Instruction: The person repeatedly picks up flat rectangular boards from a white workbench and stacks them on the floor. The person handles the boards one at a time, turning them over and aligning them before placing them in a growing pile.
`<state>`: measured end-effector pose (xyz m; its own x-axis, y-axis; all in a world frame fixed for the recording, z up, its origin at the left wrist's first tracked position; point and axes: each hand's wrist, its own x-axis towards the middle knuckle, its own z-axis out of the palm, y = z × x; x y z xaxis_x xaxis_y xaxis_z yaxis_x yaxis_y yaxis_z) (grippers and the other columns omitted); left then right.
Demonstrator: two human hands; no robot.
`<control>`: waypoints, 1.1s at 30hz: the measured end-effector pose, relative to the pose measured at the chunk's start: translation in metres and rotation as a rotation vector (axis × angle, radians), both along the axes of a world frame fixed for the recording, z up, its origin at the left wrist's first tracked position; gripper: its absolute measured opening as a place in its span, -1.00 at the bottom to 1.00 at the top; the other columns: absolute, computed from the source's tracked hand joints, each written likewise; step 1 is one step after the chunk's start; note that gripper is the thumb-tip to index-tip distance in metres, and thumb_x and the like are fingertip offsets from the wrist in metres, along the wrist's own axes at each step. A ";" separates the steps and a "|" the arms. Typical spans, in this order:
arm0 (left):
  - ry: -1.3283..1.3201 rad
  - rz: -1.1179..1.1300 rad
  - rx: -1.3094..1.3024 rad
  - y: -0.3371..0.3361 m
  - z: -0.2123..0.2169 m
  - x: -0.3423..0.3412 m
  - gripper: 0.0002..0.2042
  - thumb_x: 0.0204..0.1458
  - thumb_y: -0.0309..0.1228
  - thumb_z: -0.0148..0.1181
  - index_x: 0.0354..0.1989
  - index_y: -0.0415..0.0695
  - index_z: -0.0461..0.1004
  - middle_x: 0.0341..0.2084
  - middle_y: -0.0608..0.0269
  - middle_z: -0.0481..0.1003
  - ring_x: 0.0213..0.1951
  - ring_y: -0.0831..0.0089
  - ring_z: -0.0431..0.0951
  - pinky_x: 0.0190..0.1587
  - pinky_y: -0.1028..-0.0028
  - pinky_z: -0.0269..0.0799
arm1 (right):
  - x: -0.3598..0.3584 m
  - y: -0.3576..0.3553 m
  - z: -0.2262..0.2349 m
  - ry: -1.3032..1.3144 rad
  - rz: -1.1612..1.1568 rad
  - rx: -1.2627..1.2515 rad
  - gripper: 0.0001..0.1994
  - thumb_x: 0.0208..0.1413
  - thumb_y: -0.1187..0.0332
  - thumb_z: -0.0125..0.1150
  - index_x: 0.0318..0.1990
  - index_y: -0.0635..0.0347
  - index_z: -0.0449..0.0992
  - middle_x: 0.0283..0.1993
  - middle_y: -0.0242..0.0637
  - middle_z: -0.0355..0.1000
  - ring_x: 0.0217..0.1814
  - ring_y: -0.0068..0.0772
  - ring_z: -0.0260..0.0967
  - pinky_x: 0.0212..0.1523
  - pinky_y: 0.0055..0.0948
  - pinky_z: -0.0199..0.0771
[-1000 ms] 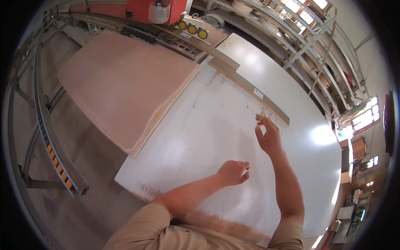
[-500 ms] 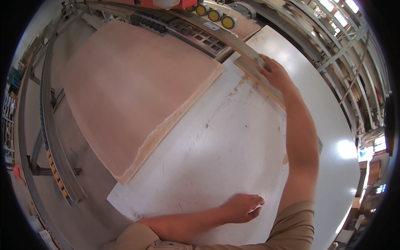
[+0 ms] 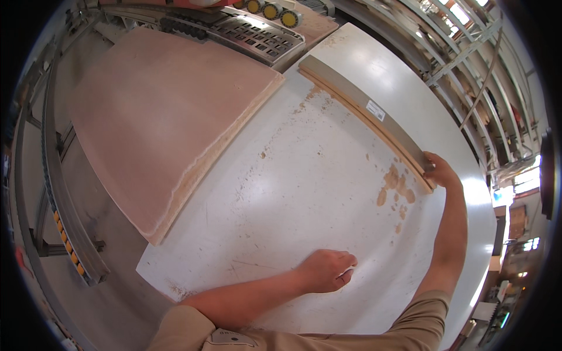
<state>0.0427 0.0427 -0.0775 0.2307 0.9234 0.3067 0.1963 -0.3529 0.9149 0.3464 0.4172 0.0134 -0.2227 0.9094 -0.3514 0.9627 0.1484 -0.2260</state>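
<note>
A long grey-brown wooden strip [image 3: 357, 96] with a small white label lies on the white tabletop [image 3: 281, 193]. Along its near-left side a lighter wooden edge shows, apparently another strip under or beside it. My right hand [image 3: 442, 171] grips the near end of the grey-brown strip, fingers bent over it. Closer to my body, my left hand [image 3: 325, 271] is curled into a loose fist above the tabletop. Something white shows between its fingers, too small to tell what.
On the left lies a large pinkish-brown board [image 3: 175, 123] with a ragged pale edge. Beyond it stands a machine with a slotted metal plate [image 3: 257, 38] and round yellow parts. Brown stains [image 3: 395, 187] and sawdust mark the tabletop. Metal racks [image 3: 468, 64] hold long pieces at the right.
The labelled strip has come away from the machine toward me and now lies along the other strip. My right hand has moved nearer and rightward with it. My left hand remains curled.
</note>
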 end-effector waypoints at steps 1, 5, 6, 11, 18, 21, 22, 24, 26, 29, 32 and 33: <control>-0.022 0.012 0.022 0.000 0.001 -0.001 -0.88 0.07 -0.44 0.19 -0.23 -0.14 0.49 -0.42 0.22 0.54 -0.42 0.17 0.55 -0.37 0.25 0.47 | 0.000 -0.001 0.003 -0.029 -0.007 -0.010 -0.07 -0.22 0.63 0.44 0.43 0.04 0.21 0.35 -0.20 0.33 0.39 -0.20 0.25 0.35 -0.29 0.31; -0.052 0.030 0.039 -0.001 0.004 -0.002 -0.89 0.06 -0.45 0.20 -0.24 -0.13 0.47 -0.45 0.23 0.52 -0.43 0.17 0.54 -0.38 0.26 0.46 | -0.037 0.000 0.011 -0.134 0.139 0.119 -0.08 -0.20 0.50 0.49 0.43 0.03 0.21 0.37 -0.16 0.31 0.43 -0.16 0.23 0.41 -0.27 0.24; -0.050 0.021 0.018 -0.002 0.004 -0.002 -0.89 0.05 -0.46 0.19 -0.25 -0.14 0.46 -0.45 0.21 0.52 -0.41 0.15 0.55 -0.37 0.23 0.46 | -0.055 0.003 0.009 0.041 0.228 0.158 -0.08 -0.19 0.49 0.50 0.43 0.04 0.21 0.36 -0.14 0.32 0.43 -0.14 0.23 0.42 -0.27 0.22; -0.072 0.023 0.050 -0.003 0.004 -0.001 -0.89 0.02 -0.47 0.17 -0.28 -0.14 0.43 -0.46 0.18 0.50 -0.38 0.12 0.55 -0.34 0.18 0.47 | -0.165 0.013 -0.025 0.309 0.383 0.234 -0.15 -0.10 0.18 0.53 0.39 0.06 0.26 0.28 -0.03 0.37 0.34 -0.13 0.31 0.28 -0.21 0.34; -0.024 0.034 0.073 -0.005 0.000 0.001 -0.87 0.03 -0.46 0.19 -0.24 -0.11 0.44 -0.44 0.22 0.50 -0.39 0.17 0.56 -0.35 0.22 0.48 | -0.195 -0.037 -0.044 0.173 0.331 0.507 -0.25 -0.05 0.15 0.46 0.33 0.06 0.31 0.02 -0.07 0.44 0.09 0.00 0.39 0.11 -0.16 0.40; 0.005 0.050 0.087 -0.006 -0.003 0.004 -0.87 0.02 -0.46 0.19 -0.25 -0.10 0.45 -0.44 0.22 0.51 -0.38 0.16 0.56 -0.34 0.21 0.49 | -0.173 -0.089 -0.042 0.153 0.351 0.477 -0.23 -0.07 0.20 0.45 0.35 0.09 0.30 -0.04 -0.08 0.42 0.04 -0.01 0.36 0.09 -0.16 0.37; 0.001 0.053 0.092 -0.005 -0.003 0.005 -0.87 0.02 -0.46 0.18 -0.25 -0.09 0.45 -0.44 0.22 0.52 -0.38 0.15 0.56 -0.34 0.21 0.49 | -0.166 -0.107 -0.042 0.123 0.358 0.453 -0.26 -0.02 0.27 0.44 0.35 0.17 0.28 -0.04 -0.08 0.41 0.03 -0.01 0.34 0.08 -0.18 0.38; 0.004 0.048 0.094 -0.005 -0.004 0.007 -0.88 0.01 -0.46 0.18 -0.26 -0.09 0.46 -0.44 0.21 0.52 -0.38 0.14 0.56 -0.35 0.20 0.49 | -0.156 -0.148 -0.044 0.113 0.363 0.513 -0.23 -0.08 0.20 0.47 0.34 0.16 0.31 -0.05 -0.07 0.41 0.03 0.00 0.36 0.09 -0.13 0.37; 0.021 0.041 0.086 -0.005 -0.005 0.009 -0.88 0.00 -0.47 0.18 -0.27 -0.09 0.46 -0.44 0.21 0.52 -0.39 0.12 0.56 -0.35 0.20 0.49 | -0.150 -0.186 -0.043 0.105 0.341 0.524 -0.22 -0.08 0.20 0.47 0.33 0.19 0.30 -0.04 -0.05 0.41 0.05 0.01 0.35 0.11 -0.10 0.35; 0.003 0.058 0.123 -0.005 -0.004 0.009 -0.91 -0.01 -0.48 0.17 -0.31 -0.10 0.45 -0.47 0.21 0.51 -0.40 0.11 0.55 -0.36 0.18 0.48 | -0.145 -0.234 -0.034 0.103 0.278 0.424 -0.15 -0.10 0.19 0.48 0.38 0.18 0.23 0.06 -0.04 0.37 0.16 0.06 0.30 0.20 -0.06 0.28; -0.003 0.049 0.126 -0.006 -0.002 0.008 -0.92 -0.03 -0.49 0.17 -0.35 -0.11 0.43 -0.49 0.20 0.50 -0.42 0.10 0.54 -0.36 0.16 0.46 | -0.148 -0.257 -0.011 0.075 0.229 0.200 -0.02 -0.16 0.21 0.53 0.45 0.13 0.11 0.34 0.00 0.21 0.41 0.08 0.13 0.38 -0.07 0.17; 0.000 0.041 0.117 -0.007 -0.002 0.008 -0.92 -0.04 -0.50 0.17 -0.36 -0.11 0.43 -0.49 0.20 0.49 -0.42 0.10 0.54 -0.37 0.16 0.46 | -0.154 -0.255 -0.002 0.142 0.336 0.271 -0.01 -0.17 0.21 0.53 0.46 0.12 0.11 0.38 0.00 0.16 0.45 0.08 0.08 0.41 -0.07 0.13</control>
